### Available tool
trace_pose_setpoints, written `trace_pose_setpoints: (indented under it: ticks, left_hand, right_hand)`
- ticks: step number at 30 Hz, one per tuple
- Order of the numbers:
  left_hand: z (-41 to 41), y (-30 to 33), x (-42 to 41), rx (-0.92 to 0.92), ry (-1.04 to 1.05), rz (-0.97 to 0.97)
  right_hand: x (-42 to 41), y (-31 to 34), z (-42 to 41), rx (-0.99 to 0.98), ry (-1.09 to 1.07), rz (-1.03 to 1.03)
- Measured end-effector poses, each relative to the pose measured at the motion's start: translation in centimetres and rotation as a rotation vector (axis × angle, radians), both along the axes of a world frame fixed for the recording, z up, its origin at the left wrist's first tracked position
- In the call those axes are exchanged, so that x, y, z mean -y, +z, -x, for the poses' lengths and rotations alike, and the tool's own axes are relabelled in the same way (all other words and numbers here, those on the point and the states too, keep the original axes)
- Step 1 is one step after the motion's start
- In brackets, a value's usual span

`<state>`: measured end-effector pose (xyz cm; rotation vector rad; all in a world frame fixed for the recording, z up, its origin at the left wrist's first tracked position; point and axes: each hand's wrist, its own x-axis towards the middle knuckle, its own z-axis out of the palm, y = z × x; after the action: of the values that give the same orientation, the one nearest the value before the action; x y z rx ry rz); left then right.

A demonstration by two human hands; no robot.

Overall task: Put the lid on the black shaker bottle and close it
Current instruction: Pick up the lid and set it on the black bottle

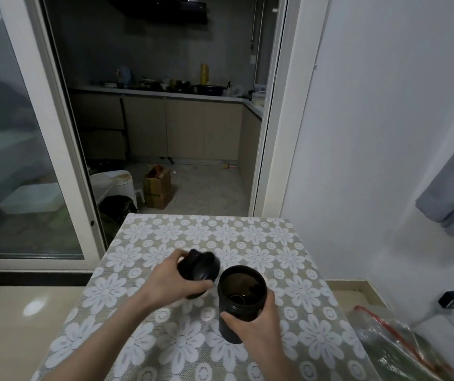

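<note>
Left of the bottle, lid: the lid (198, 272) is held in the left hand (169, 281), just beside the bottle's rim on its left and slightly farther from the camera. It is seen tilted, its domed top turned up and away; whether it rests on the tablecloth cannot be told.

Left hand, state: fingers and thumb are wrapped around the lid's side, clamped on it.

Gap between lid and bottle: the two black parts are near, the lid's right edge almost at the bottle's left rim; contact cannot be confirmed.

Bottle, position: the black shaker bottle (241, 301) is stood upright on the flowered tablecloth (297, 259), near the middle of the table's near half. Its long axis is vertical and its mouth is open upward; a dark ring-like object is seen low inside, not identifiable.

Right of the bottle, right hand: the right hand (257, 323) is closed around the bottle's lower body from the right and near side, holding it steady.

Deciding relation (judged): the mouth lies to the right of the lid and slightly nearer the camera. A short rightward carry by the left hand, with the lid levelled over the vertical axis, is judged to be required before closing.

Task status (judged): lid not yet seated.
</note>
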<state>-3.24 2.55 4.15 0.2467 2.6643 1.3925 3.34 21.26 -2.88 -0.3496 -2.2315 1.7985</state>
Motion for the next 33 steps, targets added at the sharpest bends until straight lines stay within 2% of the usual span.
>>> trace_pose_setpoints:
  ticks: [2,6,10,12,23,33]
  left_hand:
    - [-0.1,2.5,-1.0,-0.041,-0.107,0.016]
    - [-1.0,5.4,-4.2,-0.095,-0.304,0.198]
    - [-1.4,5.5,-6.6,-0.173,-0.372,0.488]
    - [-1.5,5.3,-7.1,-0.189,-0.381,0.561]
    - [-1.3,4.7,-7.5,-0.205,-0.369,0.670]
    - [-1.3,5.4,-8.3,-0.209,-0.468,0.820]
  right_hand:
    - [0.0,0.0,0.0,-0.012,0.006,0.014]
    - [-0.2,-0.3,0.1,-0.024,0.015,0.044]
    - [-0.2,-0.3,0.2,0.002,0.006,0.055]
    - [-0.2,-0.2,0.2,0.005,0.001,0.057]
    - [-0.3,0.2,0.1,-0.007,0.012,0.061]
    - [-0.3,0.2,0.1,0.007,0.017,0.077]
